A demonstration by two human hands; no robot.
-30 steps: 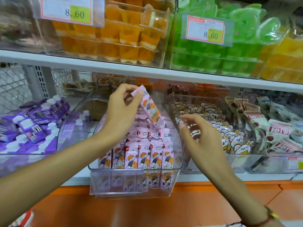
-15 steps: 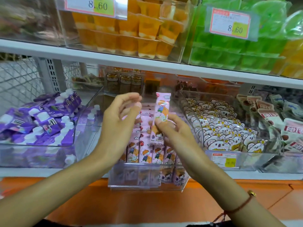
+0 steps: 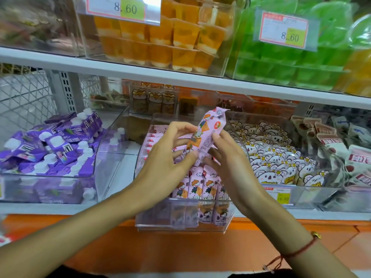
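Note:
A long pink snack packet [image 3: 208,133] with a cartoon child on it is held tilted above a clear plastic bin [image 3: 180,223] on the lower shelf. My right hand [image 3: 226,163] grips the packet from the right side and below. My left hand [image 3: 168,157] touches it from the left, with fingertips on its front and lower end. The bin holds several more pink packets [image 3: 200,187] of the same kind, standing upright in rows. It sticks out past the shelf's front edge.
A bin of purple spouted pouches [image 3: 50,149] stands to the left, a bin of koala-print packets [image 3: 275,163] to the right, with more packets [image 3: 357,157] beyond. The upper shelf [image 3: 140,75] carries orange jelly cups [image 3: 160,43] and green jelly cups [image 3: 291,63] behind price tags.
The packet passed from my left hand to my right, and now both hands are on it, slightly lower. The view has shifted so the bin sits further right.

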